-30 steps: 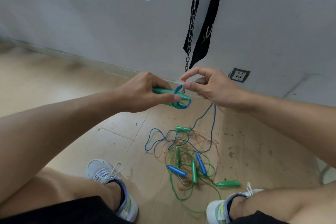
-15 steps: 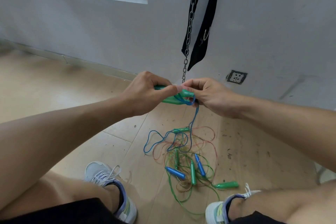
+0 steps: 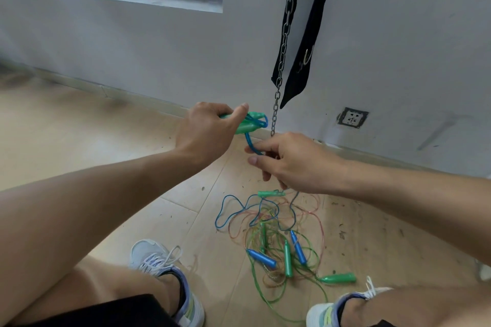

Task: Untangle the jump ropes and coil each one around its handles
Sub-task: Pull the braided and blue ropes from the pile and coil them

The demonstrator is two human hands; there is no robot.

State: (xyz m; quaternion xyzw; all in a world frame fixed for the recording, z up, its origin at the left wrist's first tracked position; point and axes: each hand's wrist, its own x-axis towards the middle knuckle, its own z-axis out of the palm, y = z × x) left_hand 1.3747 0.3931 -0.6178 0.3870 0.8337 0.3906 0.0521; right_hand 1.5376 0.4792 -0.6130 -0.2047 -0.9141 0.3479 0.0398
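Blue rope [image 3: 249, 144] in both hands

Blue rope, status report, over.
Left hand grips green handles, few blue wraps on. Right hand pinches blue rope. Its tail runs into floor tangle.

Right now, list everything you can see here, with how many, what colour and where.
Held handles: two, green, in left hand, blue rope wound on them.
Blue rope: one, runs from held handles through right hand to the pile.
Loose green handles: four, in floor pile.
Blue handles: two, in floor pile.
Thin ropes: green and reddish, tangled on floor.
Chain: one, metal, hanging by wall.
Strap: one, black, beside chain.
Socket: one, low on wall.
Shoes: two, pale.
Left hand: grips handles.
Right hand: pinches blue rope.
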